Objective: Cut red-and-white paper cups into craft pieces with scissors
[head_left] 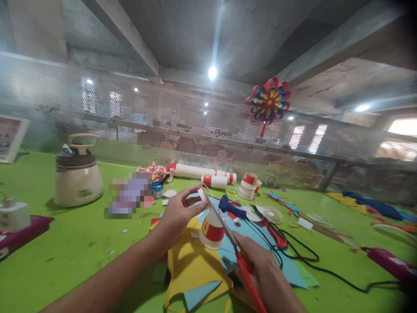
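My left hand [182,211] pinches a small white piece of paper [202,196] between thumb and fingers. My right hand [259,265] is closed round the red handles of a pair of scissors [230,235]. Their blades point up and away, with the tips close to the white piece; I cannot tell whether they touch it. Below the blades a red and white paper cup [211,232] stands upside down. Yellow paper [195,269] and light blue paper [289,265] lie under and around it. A blue glue gun [232,207] rests just behind the cup.
Behind lie stacks of paper cups [195,171] and a tape roll [273,214]. Red-handled scissors [276,234] and a black cord [329,271] are to the right. A large jug [78,180] and purple power strip [24,237] stand left. A paper flower [269,102] hangs on the mesh screen.
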{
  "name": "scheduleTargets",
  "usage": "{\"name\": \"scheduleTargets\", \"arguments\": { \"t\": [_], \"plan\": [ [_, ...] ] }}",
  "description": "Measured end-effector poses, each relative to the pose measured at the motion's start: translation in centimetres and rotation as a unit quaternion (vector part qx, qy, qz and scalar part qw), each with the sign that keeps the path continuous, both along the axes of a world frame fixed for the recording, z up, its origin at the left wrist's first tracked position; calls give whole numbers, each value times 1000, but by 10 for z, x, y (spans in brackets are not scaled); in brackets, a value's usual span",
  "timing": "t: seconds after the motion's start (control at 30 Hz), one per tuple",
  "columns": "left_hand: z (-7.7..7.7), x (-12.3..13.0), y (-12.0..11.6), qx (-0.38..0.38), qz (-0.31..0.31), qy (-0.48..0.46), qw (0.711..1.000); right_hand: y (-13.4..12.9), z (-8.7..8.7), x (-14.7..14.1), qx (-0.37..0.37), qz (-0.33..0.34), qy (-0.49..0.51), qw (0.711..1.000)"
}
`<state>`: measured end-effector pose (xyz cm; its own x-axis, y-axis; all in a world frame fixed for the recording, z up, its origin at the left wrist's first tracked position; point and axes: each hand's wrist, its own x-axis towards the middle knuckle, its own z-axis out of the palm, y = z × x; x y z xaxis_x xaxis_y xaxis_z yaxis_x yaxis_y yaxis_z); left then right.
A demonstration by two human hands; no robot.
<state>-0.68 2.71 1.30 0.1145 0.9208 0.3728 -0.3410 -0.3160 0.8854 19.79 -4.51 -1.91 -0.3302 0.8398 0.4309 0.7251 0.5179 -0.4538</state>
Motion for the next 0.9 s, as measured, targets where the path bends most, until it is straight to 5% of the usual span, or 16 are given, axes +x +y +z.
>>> {"name": "scheduleTargets", "arguments": {
  "t": [0.9],
  "plan": [
    [0, -3, 1, 52, -7, 58, 997, -2, -2, 3, -11, -79, -74, 994]
  ]
}}
